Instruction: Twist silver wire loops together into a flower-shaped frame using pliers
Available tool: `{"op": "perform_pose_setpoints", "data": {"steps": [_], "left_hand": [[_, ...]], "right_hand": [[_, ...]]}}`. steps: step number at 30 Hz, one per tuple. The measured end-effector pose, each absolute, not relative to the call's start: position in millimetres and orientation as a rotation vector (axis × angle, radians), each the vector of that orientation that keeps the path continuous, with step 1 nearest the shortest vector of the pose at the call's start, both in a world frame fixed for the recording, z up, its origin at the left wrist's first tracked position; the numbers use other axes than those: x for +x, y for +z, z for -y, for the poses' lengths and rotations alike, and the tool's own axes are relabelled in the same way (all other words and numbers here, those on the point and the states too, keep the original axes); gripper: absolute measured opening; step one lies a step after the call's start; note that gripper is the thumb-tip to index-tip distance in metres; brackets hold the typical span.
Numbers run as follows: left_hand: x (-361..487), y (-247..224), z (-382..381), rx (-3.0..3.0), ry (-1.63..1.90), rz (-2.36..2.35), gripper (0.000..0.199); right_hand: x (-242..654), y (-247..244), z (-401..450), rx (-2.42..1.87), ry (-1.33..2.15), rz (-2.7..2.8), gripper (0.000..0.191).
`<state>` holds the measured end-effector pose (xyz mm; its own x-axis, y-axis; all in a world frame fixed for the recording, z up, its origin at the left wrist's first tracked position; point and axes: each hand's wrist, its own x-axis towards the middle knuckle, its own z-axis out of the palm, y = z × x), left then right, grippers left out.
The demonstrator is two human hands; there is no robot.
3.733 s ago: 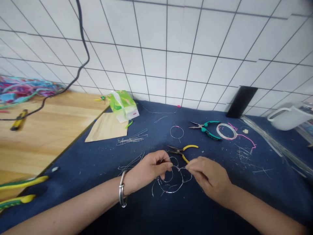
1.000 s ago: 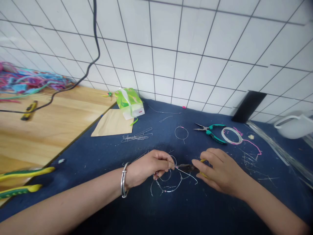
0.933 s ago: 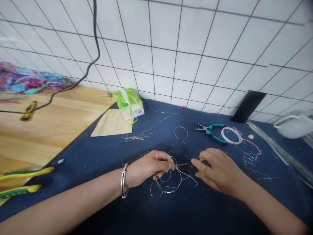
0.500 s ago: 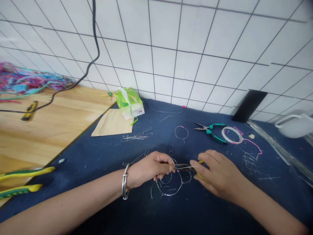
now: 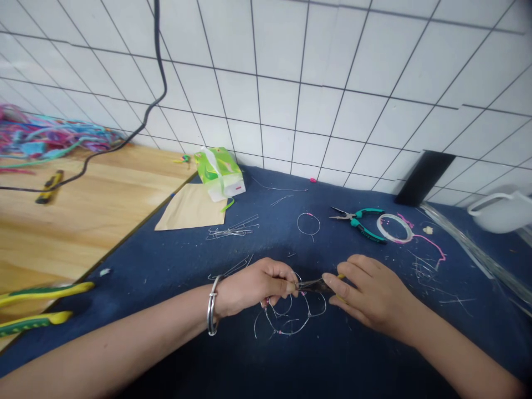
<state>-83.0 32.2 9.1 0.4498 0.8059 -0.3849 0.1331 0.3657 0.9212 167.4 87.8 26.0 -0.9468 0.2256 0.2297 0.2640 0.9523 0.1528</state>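
Note:
My left hand (image 5: 272, 281) pinches a silvery wire piece (image 5: 293, 331), made of linked loops with small pink beads, which hangs below the fingers over the dark blue mat. In my right hand (image 5: 366, 288) is a pair of pliers (image 5: 313, 285); its yellow handles show only in part between the fingers. The plier jaws meet the wire right beside my left fingertips. Just what the jaws grip there is too small to make out. Beyond my hands lies a single wire ring (image 5: 308, 224) with a pink bit on top.
Teal-handled pliers (image 5: 361, 221) lie by a white ring dish (image 5: 394, 229) with pink beads. Bent wires (image 5: 233, 228) rest near a paper sheet (image 5: 193, 207) and a green tissue pack (image 5: 219, 173). Yellow-green handles (image 5: 45, 306) jut in at left. A white mug (image 5: 502, 213) stands right.
The right hand's fingers and pliers have shifted slightly at the wire, and a straight wire end beside the jaws now points differently. The hanging loops have swayed a little.

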Motion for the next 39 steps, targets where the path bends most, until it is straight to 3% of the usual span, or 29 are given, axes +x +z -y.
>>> {"op": "perform_pose_setpoints", "data": {"steps": [39], "left_hand": [[-90.0,8.5,-41.3,1.217,0.354,-0.902,0.009]], "right_hand": [[168.1,17.4,-87.7,-0.188,-0.428,2.894,0.031]]}}
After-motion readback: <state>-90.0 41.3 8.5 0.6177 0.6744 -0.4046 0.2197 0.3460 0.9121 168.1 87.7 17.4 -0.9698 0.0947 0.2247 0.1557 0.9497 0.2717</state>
